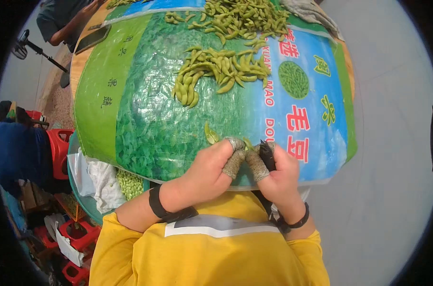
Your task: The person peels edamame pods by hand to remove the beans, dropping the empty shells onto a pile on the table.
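Observation:
My left hand (pixel 209 164) and my right hand (pixel 280 174) meet over the near edge of the green and blue printed sack sheet (pixel 149 90). Between their fingertips they pinch a green edamame pod (pixel 247 143), mostly hidden by the fingers. Grey knitted covers wrap thumbs and fingers on both hands. A dark pointed piece (pixel 267 155) sits along the fingers of my right hand. Just beyond my left fingertips shows an opened pod (pixel 211 134). Farther off, a small group of whole pods (pixel 221 69) lies on the sheet, curving toward the left.
A large heap of pods (pixel 245 16) covers the far side, beside a grey cloth (pixel 311 13). A phone (pixel 93 38) lies at the left edge. Below left, a teal basin (pixel 90 202) holds shelled beans (pixel 130 183) and a white cloth. Another person's arm (pixel 73 28) shows at upper left.

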`<control>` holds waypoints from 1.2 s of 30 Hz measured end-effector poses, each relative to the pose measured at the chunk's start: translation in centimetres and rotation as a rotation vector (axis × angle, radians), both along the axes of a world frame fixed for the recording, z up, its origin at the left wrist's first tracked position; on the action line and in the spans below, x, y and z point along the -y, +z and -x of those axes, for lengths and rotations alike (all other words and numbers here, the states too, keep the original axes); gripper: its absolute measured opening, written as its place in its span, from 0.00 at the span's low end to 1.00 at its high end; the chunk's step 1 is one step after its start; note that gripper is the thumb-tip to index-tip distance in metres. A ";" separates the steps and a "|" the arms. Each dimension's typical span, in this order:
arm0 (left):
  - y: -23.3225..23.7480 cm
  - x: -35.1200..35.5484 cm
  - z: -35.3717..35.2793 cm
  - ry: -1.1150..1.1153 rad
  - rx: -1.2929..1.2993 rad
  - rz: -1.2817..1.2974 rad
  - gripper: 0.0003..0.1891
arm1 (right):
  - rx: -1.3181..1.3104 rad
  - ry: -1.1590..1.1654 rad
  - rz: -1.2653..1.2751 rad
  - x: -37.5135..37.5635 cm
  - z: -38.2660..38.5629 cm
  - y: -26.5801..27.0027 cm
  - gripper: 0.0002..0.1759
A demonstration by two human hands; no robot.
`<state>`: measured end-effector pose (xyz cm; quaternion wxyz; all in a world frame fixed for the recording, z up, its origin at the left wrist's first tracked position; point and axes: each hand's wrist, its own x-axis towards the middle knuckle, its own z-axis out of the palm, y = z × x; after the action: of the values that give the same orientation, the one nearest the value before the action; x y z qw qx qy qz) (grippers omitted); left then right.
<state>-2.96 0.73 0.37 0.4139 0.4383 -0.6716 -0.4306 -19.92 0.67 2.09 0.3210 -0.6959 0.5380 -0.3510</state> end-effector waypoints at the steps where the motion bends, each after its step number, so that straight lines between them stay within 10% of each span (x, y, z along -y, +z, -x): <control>1: -0.1 0.0 -0.2 -0.047 -0.007 -0.015 0.08 | 0.097 0.021 -0.074 0.1 0.0 0.1 0.10; 12: -1.4 0.1 -1.1 -0.079 -0.641 -0.655 0.07 | 0.883 0.116 -0.952 1.9 -0.3 0.5 0.07; 18: -1.2 0.7 -4.7 -0.006 -1.074 -0.703 0.11 | -0.305 0.586 -0.285 3.1 0.8 2.1 0.13; 26: -0.9 -0.4 -6.4 0.085 -1.149 -0.661 0.09 | -0.260 0.292 0.367 10.4 -10.8 0.1 0.13; 36: -1.0 -1.0 -6.7 0.235 -0.995 -0.648 0.08 | -0.575 0.132 0.247 12.2 -8.4 -0.7 0.17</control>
<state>3.73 1.69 -0.68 0.5687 0.3592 -0.1792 -0.7180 -11.56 -11.57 1.34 0.0909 -0.8336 0.5139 -0.1810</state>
